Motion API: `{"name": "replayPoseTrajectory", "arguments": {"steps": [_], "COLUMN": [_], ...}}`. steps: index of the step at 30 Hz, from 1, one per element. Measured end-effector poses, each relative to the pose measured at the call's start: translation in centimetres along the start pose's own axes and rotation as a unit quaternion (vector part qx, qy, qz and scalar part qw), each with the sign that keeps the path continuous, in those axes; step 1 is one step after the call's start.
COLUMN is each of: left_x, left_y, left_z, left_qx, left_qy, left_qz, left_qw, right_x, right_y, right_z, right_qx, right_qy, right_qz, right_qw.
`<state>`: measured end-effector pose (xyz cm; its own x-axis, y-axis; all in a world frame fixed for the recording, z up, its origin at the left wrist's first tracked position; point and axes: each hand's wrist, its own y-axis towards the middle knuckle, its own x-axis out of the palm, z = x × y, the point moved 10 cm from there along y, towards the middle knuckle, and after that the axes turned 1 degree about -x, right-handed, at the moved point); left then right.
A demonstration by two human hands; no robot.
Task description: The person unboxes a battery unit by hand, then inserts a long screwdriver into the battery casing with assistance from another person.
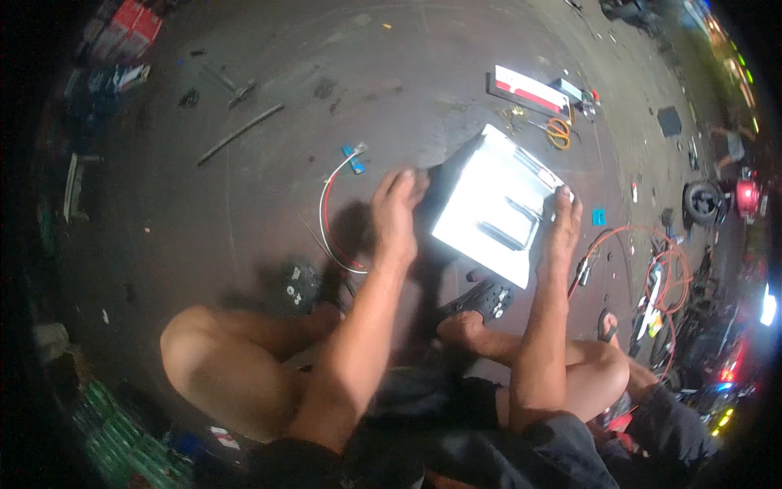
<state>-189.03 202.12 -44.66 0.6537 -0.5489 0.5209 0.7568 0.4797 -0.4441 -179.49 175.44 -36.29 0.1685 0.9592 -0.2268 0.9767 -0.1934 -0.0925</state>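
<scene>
A box-like case (489,214) with a bright, glaring white or metallic face is tilted in front of me. Two dark elongated marks and a small red-and-white label show on that face. My right hand (565,223) grips its right edge, thumb on top. My left hand (397,211), blurred, has its fingers bent beside the dark area on the case's left; whether they touch it is unclear. Left of that hand, a white and red cable pair (324,214) curves across the floor, near a small blue item (353,160).
Beyond the case lie orange-handled scissors (558,133) and a red-and-white box (531,91). A metal rod (240,134) rests on the floor at left. An orange hose (678,275) coils at right, near another person's foot (608,324). A wheel (702,203) stands farther right.
</scene>
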Motion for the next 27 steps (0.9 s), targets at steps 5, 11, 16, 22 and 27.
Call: {"name": "replayPoseTrajectory", "arguments": {"steps": [5, 11, 16, 22, 27], "left_x": [-8.1, -7.7, -9.1, -13.5, -16.2], "left_y": [-5.6, -5.6, -3.6, -1.8, 0.9], "left_z": [-7.1, -10.3, -11.8, -13.3, -10.0], "left_qx": [-0.033, -0.038, -0.119, -0.205, -0.155], "left_qy": [0.176, 0.228, 0.126, 0.089, 0.123], "left_qz": [0.144, 0.100, 0.125, 0.188, 0.230], "left_qw": [0.973, 0.968, 0.977, 0.956, 0.953], "right_x": [0.8, 0.6, -0.7, -3.2, -5.0], "right_y": [-1.7, -1.8, -2.3, -1.1, -1.2], "right_z": [0.3, 0.6, 0.1, -0.4, 0.1], "right_qx": [0.079, 0.058, 0.093, 0.020, 0.041], "right_qy": [0.000, -0.124, -0.214, -0.250, -0.230], "right_qz": [-0.014, -0.004, 0.080, 0.109, 0.148], "right_qw": [0.997, 0.991, 0.969, 0.962, 0.961]}}
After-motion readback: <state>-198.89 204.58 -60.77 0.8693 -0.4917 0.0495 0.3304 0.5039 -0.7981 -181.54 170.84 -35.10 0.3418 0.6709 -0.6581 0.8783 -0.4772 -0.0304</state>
